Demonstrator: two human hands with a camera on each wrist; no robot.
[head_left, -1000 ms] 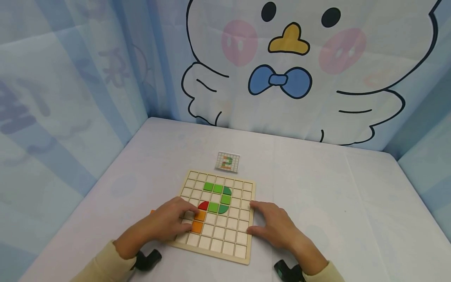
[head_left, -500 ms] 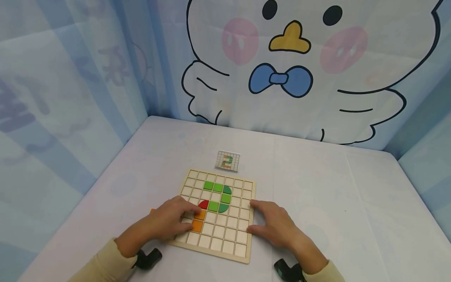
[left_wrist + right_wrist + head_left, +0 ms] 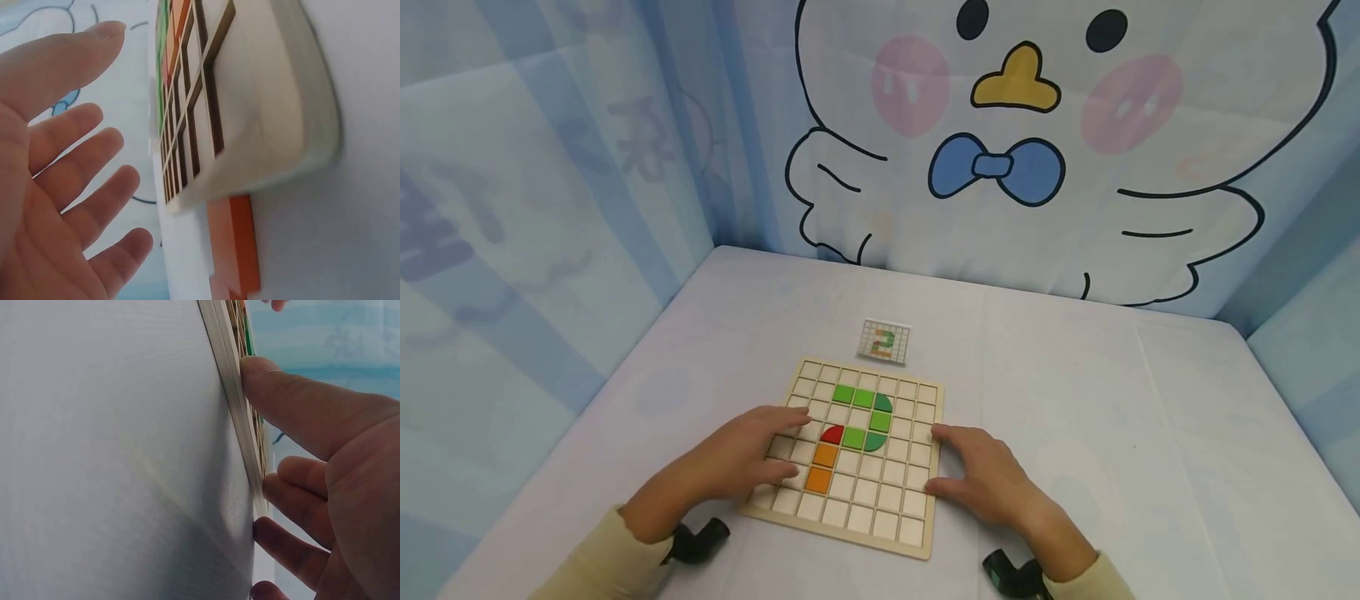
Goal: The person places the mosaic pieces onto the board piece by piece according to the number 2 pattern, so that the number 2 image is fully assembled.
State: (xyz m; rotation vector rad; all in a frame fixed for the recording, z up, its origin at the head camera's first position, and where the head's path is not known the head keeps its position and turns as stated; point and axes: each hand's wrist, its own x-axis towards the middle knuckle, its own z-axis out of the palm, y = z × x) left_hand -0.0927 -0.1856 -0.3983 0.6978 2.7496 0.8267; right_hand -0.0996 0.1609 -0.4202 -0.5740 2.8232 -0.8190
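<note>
A wooden grid board (image 3: 893,501) lies on the table. In its cells sit two orange square tiles (image 3: 818,480), one red quarter-round tile (image 3: 832,434), several light green squares (image 3: 853,438) and two dark green quarter-rounds (image 3: 876,442). Over the board's left side hovers my left hand (image 3: 741,457), thumb and fingers spread and nothing held; the left wrist view shows its bare palm (image 3: 37,231). Thumb and fingertips of my right hand (image 3: 992,479) touch the board's right edge, as the right wrist view also shows.
Behind the board lies a small pattern card (image 3: 884,342) with a coloured figure on a grid. Orange blocks (image 3: 232,244) lie beside the board's left edge in the left wrist view; my left arm hides them in the head view. A printed curtain (image 3: 992,233) stands behind the table.
My left hand has come away from the orange tiles and moved left, its fingers opening; both orange tiles now show fully. The right hand has stayed at the board's edge.
</note>
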